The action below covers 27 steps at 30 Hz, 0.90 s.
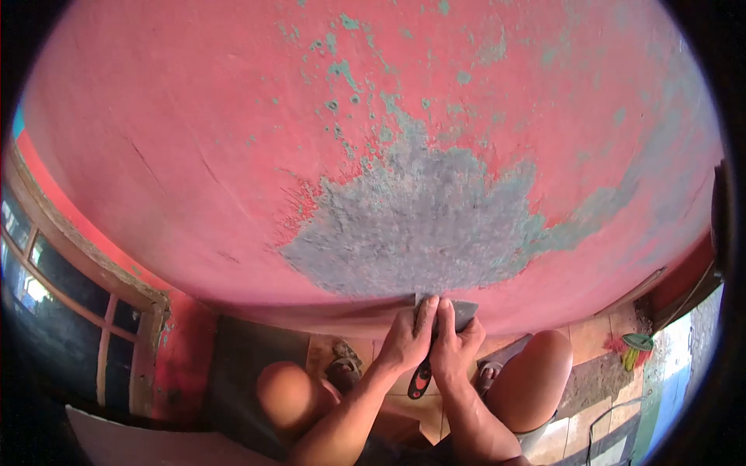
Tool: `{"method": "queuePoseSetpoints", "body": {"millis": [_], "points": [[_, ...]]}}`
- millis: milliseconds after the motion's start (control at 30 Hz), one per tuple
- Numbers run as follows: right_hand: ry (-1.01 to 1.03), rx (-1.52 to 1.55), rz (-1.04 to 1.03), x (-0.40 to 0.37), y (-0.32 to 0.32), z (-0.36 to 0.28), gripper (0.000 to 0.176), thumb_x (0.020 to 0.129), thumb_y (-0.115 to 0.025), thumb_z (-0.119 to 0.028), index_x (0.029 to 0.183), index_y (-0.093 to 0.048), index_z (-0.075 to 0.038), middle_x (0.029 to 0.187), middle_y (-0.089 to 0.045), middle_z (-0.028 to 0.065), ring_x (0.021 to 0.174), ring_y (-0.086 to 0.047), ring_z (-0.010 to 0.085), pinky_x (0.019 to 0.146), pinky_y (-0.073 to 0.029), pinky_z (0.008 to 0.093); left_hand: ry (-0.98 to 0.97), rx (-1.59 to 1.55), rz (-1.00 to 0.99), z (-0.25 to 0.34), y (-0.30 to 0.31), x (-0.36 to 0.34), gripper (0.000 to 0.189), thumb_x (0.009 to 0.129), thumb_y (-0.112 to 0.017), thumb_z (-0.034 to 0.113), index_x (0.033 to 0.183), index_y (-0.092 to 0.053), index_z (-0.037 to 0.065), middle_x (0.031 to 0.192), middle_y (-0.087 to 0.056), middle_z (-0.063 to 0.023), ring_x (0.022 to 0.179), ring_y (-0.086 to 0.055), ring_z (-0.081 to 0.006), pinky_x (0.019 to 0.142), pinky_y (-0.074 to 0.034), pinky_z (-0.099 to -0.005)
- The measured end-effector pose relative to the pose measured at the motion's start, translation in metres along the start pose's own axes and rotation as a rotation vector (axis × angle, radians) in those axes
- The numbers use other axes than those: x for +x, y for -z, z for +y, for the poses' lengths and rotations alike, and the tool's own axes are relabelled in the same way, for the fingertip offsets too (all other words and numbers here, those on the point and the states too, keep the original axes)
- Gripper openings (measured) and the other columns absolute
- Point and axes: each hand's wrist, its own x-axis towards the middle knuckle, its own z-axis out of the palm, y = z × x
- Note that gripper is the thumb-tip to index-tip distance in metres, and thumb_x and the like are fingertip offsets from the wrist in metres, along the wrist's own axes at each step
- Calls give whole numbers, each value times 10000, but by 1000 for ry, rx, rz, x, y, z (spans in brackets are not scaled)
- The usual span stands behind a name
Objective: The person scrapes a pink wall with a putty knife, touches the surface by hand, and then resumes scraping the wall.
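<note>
Both my hands grip one scraper (465, 312) with a broad grey blade, low in front of the wall. My left hand (407, 339) is closed on its left side, thumb pointing up along the blade. Pressed close beside it, my right hand (455, 348) is closed on the right side, thumb also raised. The black and red handle (420, 379) hangs down between my wrists. Just above the blade, the pink wall (194, 155) has a large bare grey patch (420, 217) with ragged edges. Whether the blade edge touches the wall is hard to tell.
A wooden-framed window (105, 326) stands at the left. My bent knees flank my arms, and sandalled feet rest on the tiled floor (579, 357). At the right lies a red, green and yellow broom head (637, 346). A dark sheet (252, 373) lies at lower left.
</note>
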Motion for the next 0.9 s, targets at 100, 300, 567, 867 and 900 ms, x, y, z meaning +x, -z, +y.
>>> {"method": "queuePoseSetpoints", "body": {"millis": [100, 300, 567, 867, 900], "points": [[19, -21, -3, 2, 5, 19, 226, 963, -665, -151, 864, -689, 51, 762, -663, 0, 698, -541, 43, 609, -464, 232, -59, -15, 46, -20, -5, 0, 488, 1068, -409, 384, 983, -591, -61, 756, -603, -247, 717, -596, -229, 649, -470, -420], [-20, 28, -3, 1, 0, -5, 237, 963, -667, -156, 837, -681, 45, 761, -663, -2, 696, -543, 47, 606, -464, 234, -68, -44, -14, 14, 2, 2, 471, 1073, -393, 366, 977, -576, -57, 765, -574, -264, 757, -617, -228, 667, -472, -414], [-13, 7, -7, -1, -1, -10, 235, 968, -662, -155, 859, -681, 53, 771, -664, -7, 714, -546, 43, 627, -468, 229, -17, -23, -25, 1, 2, 2, 506, 1070, -399, 408, 988, -587, -55, 765, -573, -247, 765, -582, -160, 647, -467, -412], [-19, -40, -38, 0, 4, -5, 241, 972, -655, -161, 858, -672, 50, 754, -647, -6, 698, -530, 42, 615, -461, 233, -17, 66, 25, -17, 0, -2, 519, 1067, -393, 420, 1014, -598, -53, 796, -620, -279, 783, -667, -296, 681, -479, -414], [5, -142, -8, -3, 4, 1, 250, 971, -660, -168, 845, -670, 47, 747, -644, -12, 694, -530, 41, 613, -460, 231, -36, 49, 66, -34, -5, -4, 523, 1068, -393, 422, 1006, -603, -53, 781, -621, -269, 772, -659, -271, 681, -480, -411]]}}
